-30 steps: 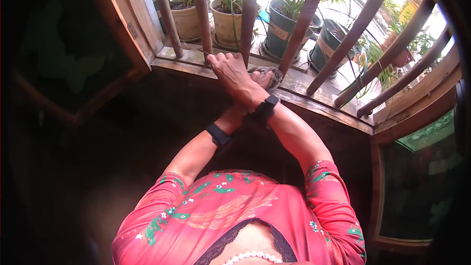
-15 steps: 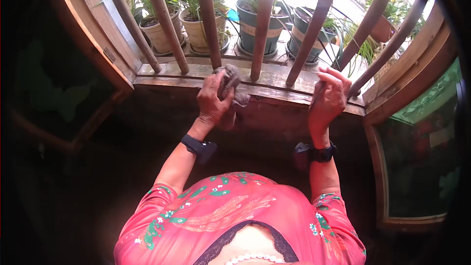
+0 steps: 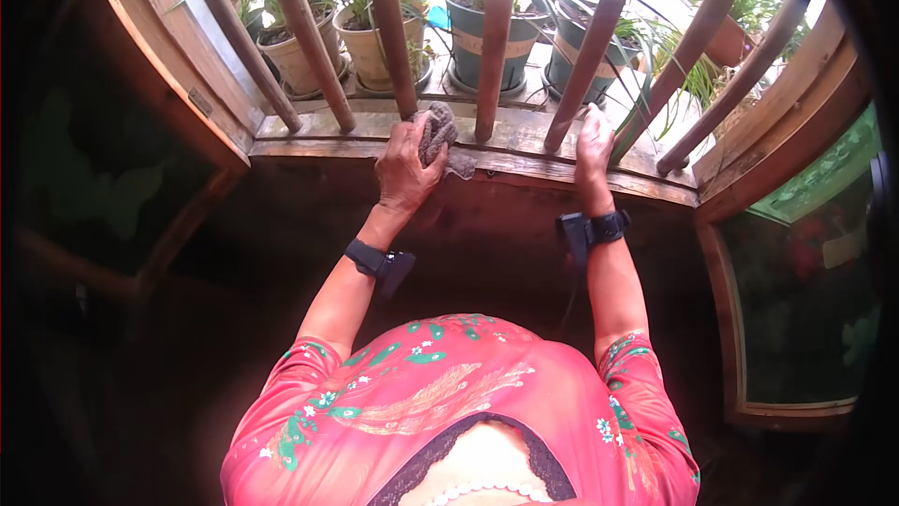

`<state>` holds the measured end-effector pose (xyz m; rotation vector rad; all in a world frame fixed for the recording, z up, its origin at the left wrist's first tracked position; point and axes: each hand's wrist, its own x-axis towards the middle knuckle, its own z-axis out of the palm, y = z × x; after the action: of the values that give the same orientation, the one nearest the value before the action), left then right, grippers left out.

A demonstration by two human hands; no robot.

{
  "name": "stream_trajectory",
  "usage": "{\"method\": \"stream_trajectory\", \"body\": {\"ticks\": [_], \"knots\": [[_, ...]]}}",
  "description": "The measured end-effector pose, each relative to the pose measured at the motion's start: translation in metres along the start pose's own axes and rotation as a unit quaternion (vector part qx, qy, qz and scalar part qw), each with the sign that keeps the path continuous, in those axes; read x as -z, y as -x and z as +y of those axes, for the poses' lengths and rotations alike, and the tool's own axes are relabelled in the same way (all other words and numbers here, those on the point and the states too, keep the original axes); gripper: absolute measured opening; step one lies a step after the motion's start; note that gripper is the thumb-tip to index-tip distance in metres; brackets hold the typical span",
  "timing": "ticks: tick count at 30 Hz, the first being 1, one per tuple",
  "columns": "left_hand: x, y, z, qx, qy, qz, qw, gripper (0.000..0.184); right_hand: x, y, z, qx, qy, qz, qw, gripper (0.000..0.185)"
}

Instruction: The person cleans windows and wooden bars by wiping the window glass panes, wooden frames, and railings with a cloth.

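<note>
Pale pots (image 3: pixel 292 64) are ranged behind wooden bars (image 3: pixel 391 29) at left, where leaves could be bruised if a hand were pushed through. A grey-brown cloth (image 3: pixel 438 132) is bunched in the left hand (image 3: pixel 403 174) on the wooden sill (image 3: pixel 309 147), just beside the foot of a bar — gripped between curled fingers and thumb, its loose end draped over the front edge. That end could be snagged by any roughness in the wood, or the cloth could be dropped should the grip be loosened. Knuckles could be scraped where they are held close to the bar. Farther right, a green pot (image 3: pixel 465 38) is seen behind the bars. The right hand (image 3: pixel 595 146) is held edge-on near the sill, its fingers straight and apparently pressed together; whether a bar is touched cannot be told. Beside it, long leaves (image 3: pixel 700 85) are trailed among the bars — easily torn if caught by a sweep of the fingers.
</note>
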<state>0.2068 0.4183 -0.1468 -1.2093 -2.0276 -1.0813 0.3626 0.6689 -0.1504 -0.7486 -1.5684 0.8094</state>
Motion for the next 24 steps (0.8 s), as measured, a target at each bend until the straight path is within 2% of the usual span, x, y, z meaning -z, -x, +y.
{"method": "stream_trajectory", "body": {"ticks": [1,2,3,4,5,7,9,10,11,13,14,15,17,18,19,21,23,24], "knots": [[0.001,0.0,0.0,0.005,-0.003,0.0,1.0,0.052,-0.009,-0.016,0.034,0.013,-0.034,-0.026,0.999,0.03],[0.002,-0.001,0.001,0.005,-0.003,-0.003,1.0,0.053,-0.008,-0.014,0.059,0.162,-0.01,-0.04,0.986,0.029],[0.002,0.0,0.001,0.005,-0.002,-0.006,1.0,0.053,-0.006,-0.013,0.074,0.308,0.013,-0.054,0.95,0.03],[0.0,0.0,-0.001,-0.009,-0.008,0.015,1.0,0.052,0.004,-0.026,0.057,0.161,0.185,-0.191,0.95,0.032],[0.0,0.0,-0.001,-0.004,-0.014,0.016,1.0,0.052,-0.006,-0.023,0.008,0.036,0.132,-0.07,0.988,0.035],[0.003,-0.001,0.0,-0.002,-0.003,-0.005,1.0,0.052,-0.027,-0.053,0.045,0.071,0.324,0.016,0.943,0.048],[0.004,-0.001,0.0,0.0,-0.01,-0.004,1.0,0.052,-0.017,-0.06,0.034,-0.023,0.375,-0.06,0.925,0.049],[0.005,-0.001,0.0,-0.006,-0.009,-0.005,1.0,0.052,-0.015,-0.064,0.042,-0.029,0.353,-0.061,0.933,0.05],[0.005,-0.001,0.0,-0.01,-0.006,-0.006,1.0,0.052,-0.014,-0.061,0.053,0.028,0.313,-0.023,0.949,0.05],[0.007,0.0,0.0,-0.004,-0.007,-0.004,1.0,0.052,-0.01,-0.055,0.05,0.068,0.255,-0.017,0.964,0.05],[0.008,0.0,-0.001,-0.003,0.012,-0.003,1.0,0.053,-0.011,-0.061,0.053,0.066,0.235,-0.042,0.969,0.048],[0.009,0.0,-0.002,-0.003,0.03,-0.001,1.0,0.053,-0.005,-0.055,0.044,0.029,0.141,-0.107,0.984,0.046],[0.018,0.006,-0.008,0.015,0.059,0.005,0.998,0.052,0.003,-0.039,0.014,-0.018,0.105,-0.136,0.985,0.043],[0.026,0.008,-0.014,0.022,0.049,0.057,0.997,0.051,0.003,-0.033,0.01,0.024,0.154,-0.108,0.982,0.042],[0.035,0.008,-0.018,0.029,0.04,0.108,0.993,0.05,0.006,-0.021,0.001,0.024,0.154,-0.11,0.982,0.042],[0.051,0.005,-0.031,0.081,0.006,0.142,0.987,0.05,0.016,0.008,-0.018,0.106,0.072,-0.077,0.989,0.043],[0.054,-0.006,-0.047,0.053,-0.058,0.152,0.985,0.05,0.028,0.029,-0.03,0.164,0.071,-0.088,0.98,0.042],[0.053,-0.017,-0.047,0.034,-0.067,0.127,0.989,0.051,0.031,0.037,-0.036,0.185,0.066,-0.078,0.977,0.041]]}}
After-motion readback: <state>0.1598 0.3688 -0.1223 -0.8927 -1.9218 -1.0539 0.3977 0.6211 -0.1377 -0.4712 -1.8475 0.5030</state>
